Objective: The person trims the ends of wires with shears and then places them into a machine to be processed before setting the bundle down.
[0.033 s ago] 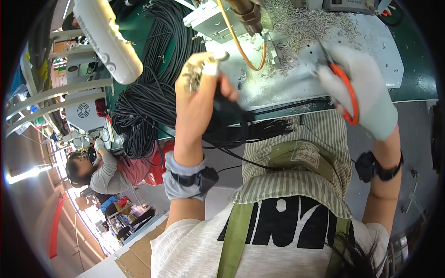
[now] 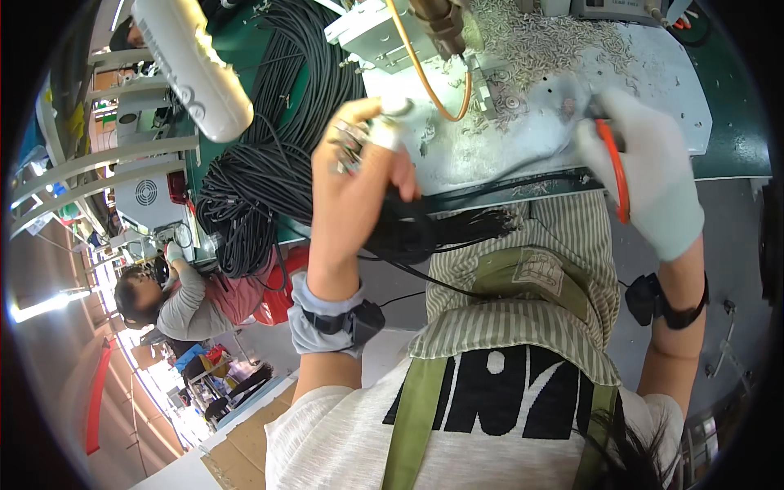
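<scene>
My left hand (image 2: 351, 175) is raised over the near edge of the work table, fingers curled round a cluster of small metal pieces (image 2: 349, 151). A white cover wraps one of its digits. Black cables (image 2: 412, 229) hang blurred just below that hand. In a white glove, my right hand (image 2: 645, 163) grips orange-handled scissors (image 2: 614, 167); their blades are blurred and mostly hidden. A dark cable (image 2: 523, 166) stretches across the table between the two hands, and its hold at either end cannot be made out.
A press-like machine (image 2: 441, 28) with a yellow hose (image 2: 425, 82) stands beyond my hands. Many small metal bits (image 2: 563, 41) litter the white board (image 2: 678, 98). Coiled black cables (image 2: 245, 175) lie at left, under a white lamp (image 2: 192, 69). Another person (image 2: 192, 302) sits at far left.
My right hand has shifted slightly right and down with the scissors, turning their handle more upright. My left hand has turned a little and moved slightly right, still holding the metal pieces.
</scene>
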The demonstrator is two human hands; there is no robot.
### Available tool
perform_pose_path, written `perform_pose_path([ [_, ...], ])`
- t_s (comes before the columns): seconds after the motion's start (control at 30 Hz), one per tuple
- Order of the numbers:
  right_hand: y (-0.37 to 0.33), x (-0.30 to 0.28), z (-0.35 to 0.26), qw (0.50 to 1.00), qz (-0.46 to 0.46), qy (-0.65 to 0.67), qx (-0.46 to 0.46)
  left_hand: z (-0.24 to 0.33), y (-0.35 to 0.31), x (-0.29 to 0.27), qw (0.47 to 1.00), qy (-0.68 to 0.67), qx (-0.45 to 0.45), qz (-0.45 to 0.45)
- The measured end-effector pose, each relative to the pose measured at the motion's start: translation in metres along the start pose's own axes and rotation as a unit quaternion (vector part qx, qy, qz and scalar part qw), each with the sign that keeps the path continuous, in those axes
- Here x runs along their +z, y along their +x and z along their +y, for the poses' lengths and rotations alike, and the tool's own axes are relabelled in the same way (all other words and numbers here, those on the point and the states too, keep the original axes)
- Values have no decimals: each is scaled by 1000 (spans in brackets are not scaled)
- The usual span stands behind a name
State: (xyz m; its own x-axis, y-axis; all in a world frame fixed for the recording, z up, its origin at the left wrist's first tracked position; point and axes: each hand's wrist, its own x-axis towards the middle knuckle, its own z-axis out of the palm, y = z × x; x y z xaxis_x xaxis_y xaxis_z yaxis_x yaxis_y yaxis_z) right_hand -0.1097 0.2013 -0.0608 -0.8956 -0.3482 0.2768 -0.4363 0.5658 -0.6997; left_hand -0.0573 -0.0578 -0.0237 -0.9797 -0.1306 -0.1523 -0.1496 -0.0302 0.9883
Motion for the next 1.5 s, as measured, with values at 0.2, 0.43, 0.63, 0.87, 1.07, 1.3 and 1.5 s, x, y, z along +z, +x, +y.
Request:
perform_pose_path([
  [0.2, -10, 11, -57, 989, -27, 147, -3, -2, -29, 34, 960, 220, 62, -162],
  [0.43, -18, 8, -49, 977, -81, 199, 1, 7, -31, 31, 967, 170, -22, -188],
  [0.63, -20, -13, -43, 868, -212, 408, 189, 4, -44, 45, 958, 222, 109, -146],
  [0.87, -29, -9, -47, 924, -99, 351, 116, 9, -43, 51, 943, 281, 107, -143],
  [1.07, -28, 3, -30, 951, 83, 3, -298, 13, -31, 39, 953, -48, -149, -258],
  [1.3, -31, -7, -46, 978, 6, 201, -62, 8, -40, 50, 971, 109, 43, -207],
  [1.5, -24, 1, -34, 956, 72, 70, -275, 17, -27, 35, 947, -29, -133, -292],
])
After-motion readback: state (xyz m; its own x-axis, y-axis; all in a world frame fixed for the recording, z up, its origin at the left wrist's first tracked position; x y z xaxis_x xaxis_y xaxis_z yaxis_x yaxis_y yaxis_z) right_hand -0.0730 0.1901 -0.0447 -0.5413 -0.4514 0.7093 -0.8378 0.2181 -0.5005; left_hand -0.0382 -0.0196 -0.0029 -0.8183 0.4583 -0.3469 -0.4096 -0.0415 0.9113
